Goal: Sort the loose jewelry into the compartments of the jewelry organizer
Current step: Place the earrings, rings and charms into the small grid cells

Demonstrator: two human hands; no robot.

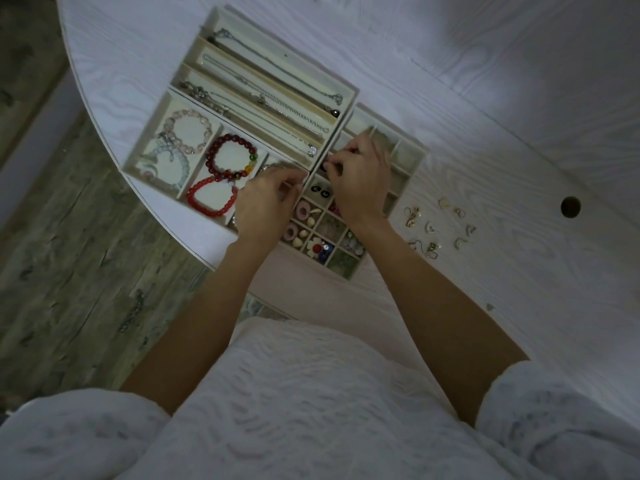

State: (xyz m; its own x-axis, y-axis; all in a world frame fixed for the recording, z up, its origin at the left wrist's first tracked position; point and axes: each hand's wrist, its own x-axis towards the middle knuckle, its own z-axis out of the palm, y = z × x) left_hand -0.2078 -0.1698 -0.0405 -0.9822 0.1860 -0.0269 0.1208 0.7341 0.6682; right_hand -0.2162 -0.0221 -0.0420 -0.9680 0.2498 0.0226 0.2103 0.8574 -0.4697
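At the desk's (450,98) near curved edge sits the jewelry organizer (221,26), and reading from its left end: two bracelet compartments hold pale bead bracelets (188,131) and red bead bracelets (230,155), with long slots of chains (277,98) running diagonally behind them. Next comes the left hand (266,206), fingers curled over the boundary between the bracelet tray and the small-cell grid; whether it pinches anything I cannot tell. Just beside it, the right hand (360,181) hovers over the upper grid cells, fingertips drawn together as if pinching something small and dark, though blur hides it. Below both hands, grid cells already hold earrings and a flower piece (316,247). Farther right, the loose jewelry (438,226) lies scattered on bare desk, near the grid's right wall. That pile lies to the right of both hands, so the right hand is plainly the nearer one for the next pick.
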